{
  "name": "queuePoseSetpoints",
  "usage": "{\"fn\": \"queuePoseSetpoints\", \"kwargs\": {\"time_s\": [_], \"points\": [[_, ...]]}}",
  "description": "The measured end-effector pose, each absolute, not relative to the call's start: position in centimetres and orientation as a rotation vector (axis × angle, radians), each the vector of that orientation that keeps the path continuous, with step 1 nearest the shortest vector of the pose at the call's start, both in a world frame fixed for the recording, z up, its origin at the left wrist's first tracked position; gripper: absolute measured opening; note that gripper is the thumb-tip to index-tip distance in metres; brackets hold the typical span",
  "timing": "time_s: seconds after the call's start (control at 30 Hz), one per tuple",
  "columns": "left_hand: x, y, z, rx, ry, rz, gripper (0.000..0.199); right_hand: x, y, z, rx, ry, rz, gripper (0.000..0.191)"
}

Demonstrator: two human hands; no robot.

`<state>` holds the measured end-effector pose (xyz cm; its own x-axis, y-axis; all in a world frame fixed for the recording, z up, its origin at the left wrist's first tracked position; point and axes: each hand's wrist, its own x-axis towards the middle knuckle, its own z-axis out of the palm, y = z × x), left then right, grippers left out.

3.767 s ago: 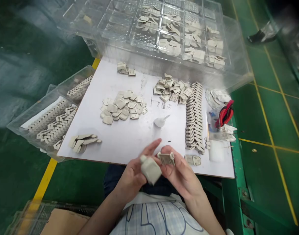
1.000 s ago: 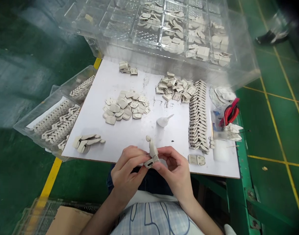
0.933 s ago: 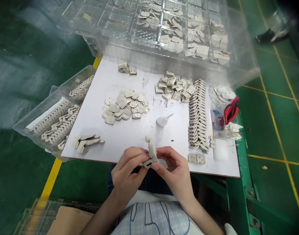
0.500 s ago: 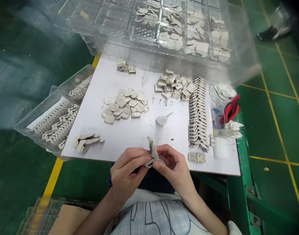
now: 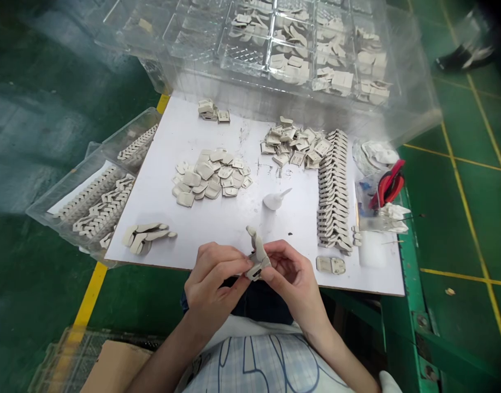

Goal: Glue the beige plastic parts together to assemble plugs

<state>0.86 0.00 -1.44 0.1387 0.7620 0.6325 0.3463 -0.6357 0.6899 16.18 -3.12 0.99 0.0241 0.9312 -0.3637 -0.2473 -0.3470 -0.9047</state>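
A bent, beige plastic part point(image 5: 258, 256) with a dark slot at its lower end is held upright over the table's front edge. My left hand point(image 5: 217, 278) pinches it from the left, fingers closed. From the right, my right hand point(image 5: 293, 278) grips the same part between thumb and fingers. Beyond my hands lies a small white squeeze bottle point(image 5: 273, 201) with a thin nozzle. To the left rest a few assembled bent parts point(image 5: 146, 237). A flat beige piece point(image 5: 331, 265) lies right of my right hand.
On the white board point(image 5: 217, 240) lie a pile of flat caps point(image 5: 209, 177), a pile of square pieces point(image 5: 293, 143) and a long row of bent parts point(image 5: 333, 191). Clear compartment trays point(image 5: 250, 82) stand behind, another tray point(image 5: 41, 210) at left. Red-handled pliers point(image 5: 387, 185) lie at right.
The held part has turned slightly, so its slotted lower end faces me more. Both hands keep their grip in nearly the same place. The view has shifted a little.
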Motion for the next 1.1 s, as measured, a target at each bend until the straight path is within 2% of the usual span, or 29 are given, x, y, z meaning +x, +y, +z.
{"fn": "queuePoseSetpoints", "kwargs": {"time_s": [0.2, 0.37, 0.5, 0.63, 0.77, 0.97, 1.1], "points": [[0.4, -0.5, -1.1, 2.019, 0.966, 1.393, 0.035, 15.9, -3.0, 0.8, -1.238, -0.815, 1.508, 0.028], [-1.2, -1.4, -0.5, 1.582, 1.058, 1.26, 0.029, 15.9, -2.5, 0.3, -1.176, -1.125, 1.398, 0.025], [-2.5, -1.6, 0.1, 1.356, 1.053, 1.129, 0.033, 15.3, -2.4, -0.2, -1.171, -1.481, 1.2, 0.039], [-5.0, -2.2, -0.6, 1.601, 1.405, 1.274, 0.02, 14.9, -2.8, -0.8, -1.245, -1.51, 1.081, 0.058], [-7.5, -2.6, -3.0, 2.028, 1.884, 1.471, 0.03, 14.7, -3.2, -1.2, -1.259, -1.474, 1.108, 0.047], [-8.3, -1.4, -5.6, 1.959, 2.269, 1.362, 0.018, 14.5, -3.1, -0.9, -1.205, -1.473, 1.124, 0.039], [-8.5, -0.8, -5.6, 1.883, 2.197, 1.47, 0.045, 14.7, -3.3, -0.7, -1.22, -1.453, 1.131, 0.035]]}}
